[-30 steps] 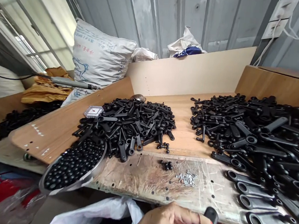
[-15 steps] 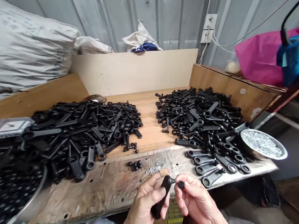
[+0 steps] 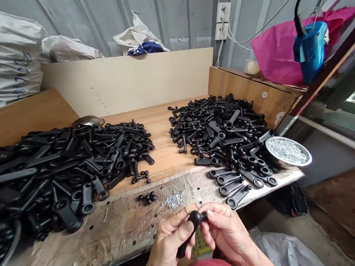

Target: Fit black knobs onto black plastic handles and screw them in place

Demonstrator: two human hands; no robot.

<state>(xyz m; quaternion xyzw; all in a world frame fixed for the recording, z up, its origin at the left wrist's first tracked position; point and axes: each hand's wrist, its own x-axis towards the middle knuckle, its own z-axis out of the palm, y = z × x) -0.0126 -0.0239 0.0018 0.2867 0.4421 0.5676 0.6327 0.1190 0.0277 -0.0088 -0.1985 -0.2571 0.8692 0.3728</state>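
Note:
My left hand (image 3: 166, 239) is closed around a black crank handle (image 3: 193, 219), held at a tilt just past the bench's front edge. With its fingertips my right hand (image 3: 227, 224) pinches a small black knob (image 3: 203, 216), which sits against the upper end of the handle. Fingers partly hide where the two parts meet. On the bench beyond my hands lie a small heap of silvery pins or screws (image 3: 174, 199) and a cluster of loose black knobs (image 3: 147, 197).
Black crank handles form a left pile (image 3: 69, 156) and a right pile (image 3: 217, 132). Several handles with knobs (image 3: 236, 197) lie along the front right, beside a metal bowl (image 3: 309, 162) of small metal pieces. A blue tool (image 3: 310, 53) hangs at upper right.
The knob has moved left from beside the handle onto its end, bringing my hands closer together. The camera view has turned to the right.

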